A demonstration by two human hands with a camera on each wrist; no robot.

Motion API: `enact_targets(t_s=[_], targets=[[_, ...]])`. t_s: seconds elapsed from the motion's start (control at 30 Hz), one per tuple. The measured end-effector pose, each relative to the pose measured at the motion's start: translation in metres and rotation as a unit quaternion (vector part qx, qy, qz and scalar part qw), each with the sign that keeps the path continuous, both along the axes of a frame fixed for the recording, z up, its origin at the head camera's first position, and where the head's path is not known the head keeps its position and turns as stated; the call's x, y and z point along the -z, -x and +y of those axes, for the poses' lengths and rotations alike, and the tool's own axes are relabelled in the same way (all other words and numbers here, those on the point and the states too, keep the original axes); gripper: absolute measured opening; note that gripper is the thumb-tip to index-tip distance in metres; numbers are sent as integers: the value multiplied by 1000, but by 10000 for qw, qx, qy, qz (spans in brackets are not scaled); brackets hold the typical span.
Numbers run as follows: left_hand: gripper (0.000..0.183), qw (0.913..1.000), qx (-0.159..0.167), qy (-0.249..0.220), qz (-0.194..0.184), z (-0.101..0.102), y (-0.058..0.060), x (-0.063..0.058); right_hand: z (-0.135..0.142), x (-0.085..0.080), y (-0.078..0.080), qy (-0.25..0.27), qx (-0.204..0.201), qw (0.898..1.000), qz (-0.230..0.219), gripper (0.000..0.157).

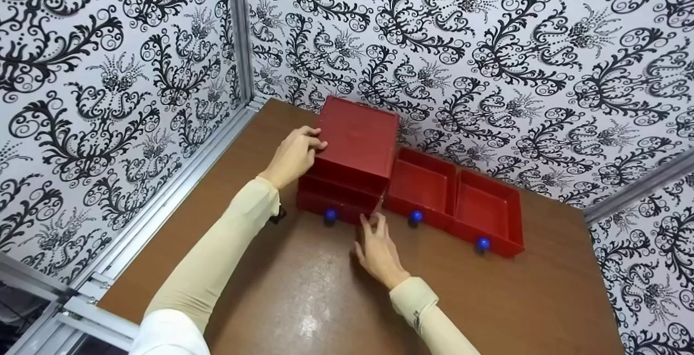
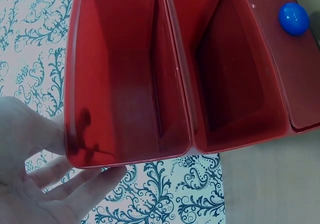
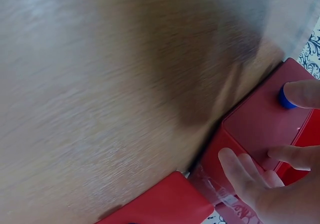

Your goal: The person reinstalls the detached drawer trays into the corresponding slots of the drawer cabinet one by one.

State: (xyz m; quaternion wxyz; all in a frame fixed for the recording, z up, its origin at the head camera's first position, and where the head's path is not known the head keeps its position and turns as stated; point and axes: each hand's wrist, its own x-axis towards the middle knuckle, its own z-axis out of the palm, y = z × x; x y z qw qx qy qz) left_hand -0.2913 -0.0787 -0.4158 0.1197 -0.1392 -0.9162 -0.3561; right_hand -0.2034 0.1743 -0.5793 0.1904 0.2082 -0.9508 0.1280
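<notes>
A red drawer cabinet (image 1: 358,135) stands on the wooden table, with two vacant slots above a bottom drawer (image 3: 265,119) that has a blue knob (image 1: 331,214). At the cabinet's upper left edge rests my left hand (image 1: 293,154), fingertips on the top. In the left wrist view its fingers (image 2: 92,194) lie outside the cabinet wall. My right hand (image 1: 379,252) is at the bottom drawer's right front corner. Its fingers touch the side and front, while the thumb (image 3: 302,93) overlaps the knob in the right wrist view.
Two pulled-out red drawers, one near (image 1: 425,176) and one farther right (image 1: 485,206), lie side by side right of the cabinet, each with a blue knob in front. Patterned walls (image 1: 434,46) and a metal frame (image 1: 179,181) border the wooden table (image 1: 303,295).
</notes>
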Motion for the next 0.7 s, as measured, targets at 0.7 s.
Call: enact_targets(t_s=[0.7], targets=[[29,9999,40,67,-83,0,0,-3,4,-3,-4,123,-135,9993,-339,67]])
